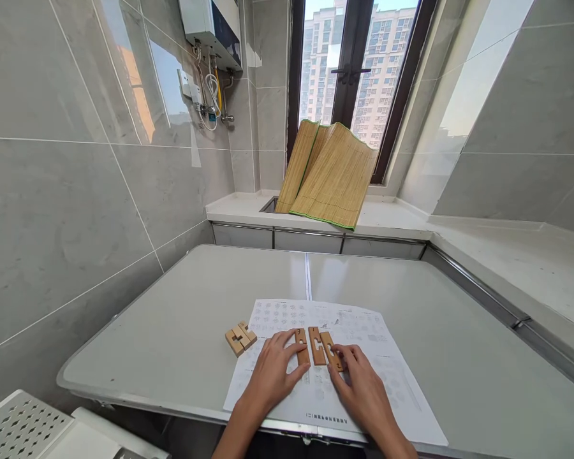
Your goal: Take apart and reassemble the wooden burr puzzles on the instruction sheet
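Three flat, notched wooden puzzle pieces lie side by side on a printed paper sheet (pixel 402 408). My left hand (pixel 270 373) has its thumb and fingers closed round the left wooden puzzle piece (pixel 301 358). In the middle, another notched piece (pixel 316 347) lies with neither hand on it. The right wooden puzzle piece (pixel 329 347) is slightly tilted, its edge gripped between the thumb and fingers of my right hand (pixel 361 382). Left of the sheet, touching its edge, sits a small cluster of wooden blocks (pixel 240 338) fitted together.
The sheet rests on a pale folding table (pixel 172 331) with a centre seam. Beyond it a bamboo mat (pixel 335 178) leans against the window on a white counter (pixel 402 217). A water heater (pixel 215 32) hangs at the upper left; a white perforated item (pixel 19 427) stands at the lower left.
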`<state>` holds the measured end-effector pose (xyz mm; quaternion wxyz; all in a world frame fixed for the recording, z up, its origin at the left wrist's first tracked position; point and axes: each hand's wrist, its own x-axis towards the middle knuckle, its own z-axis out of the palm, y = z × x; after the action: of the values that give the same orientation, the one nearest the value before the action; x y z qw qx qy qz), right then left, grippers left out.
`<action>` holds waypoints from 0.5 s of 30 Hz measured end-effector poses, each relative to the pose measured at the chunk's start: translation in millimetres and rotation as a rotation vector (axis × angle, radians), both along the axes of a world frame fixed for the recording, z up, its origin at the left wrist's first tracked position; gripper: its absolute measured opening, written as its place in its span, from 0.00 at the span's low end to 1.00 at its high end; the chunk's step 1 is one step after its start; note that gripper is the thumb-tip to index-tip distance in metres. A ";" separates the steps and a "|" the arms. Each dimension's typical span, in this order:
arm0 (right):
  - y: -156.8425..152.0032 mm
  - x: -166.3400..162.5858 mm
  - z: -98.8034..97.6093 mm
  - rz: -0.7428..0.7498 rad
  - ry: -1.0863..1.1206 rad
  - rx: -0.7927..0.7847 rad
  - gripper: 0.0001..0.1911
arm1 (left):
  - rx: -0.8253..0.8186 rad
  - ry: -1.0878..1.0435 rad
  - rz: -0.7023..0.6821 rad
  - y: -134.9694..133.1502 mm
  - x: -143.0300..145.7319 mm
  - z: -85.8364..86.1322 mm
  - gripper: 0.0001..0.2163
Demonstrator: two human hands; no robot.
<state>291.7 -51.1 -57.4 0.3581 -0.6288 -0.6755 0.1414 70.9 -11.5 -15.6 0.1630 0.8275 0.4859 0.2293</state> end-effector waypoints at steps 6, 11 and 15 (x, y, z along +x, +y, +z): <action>9.4 5.9 -3.4 -0.090 -0.064 -0.018 0.14 | -0.010 -0.065 0.043 -2.7 -6.7 2.0 0.07; 18.3 12.0 6.2 -0.079 -0.136 -0.114 0.09 | -0.016 -0.048 0.142 0.4 -9.9 1.7 0.14; 22.4 12.6 11.9 -0.106 -0.140 -0.136 0.10 | -0.051 0.046 0.196 3.1 -9.3 3.1 0.06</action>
<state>304.3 -28.7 -45.5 0.2734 -0.6948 -0.6537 0.1236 61.6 -8.3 -12.5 0.1494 0.7768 0.5737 0.2126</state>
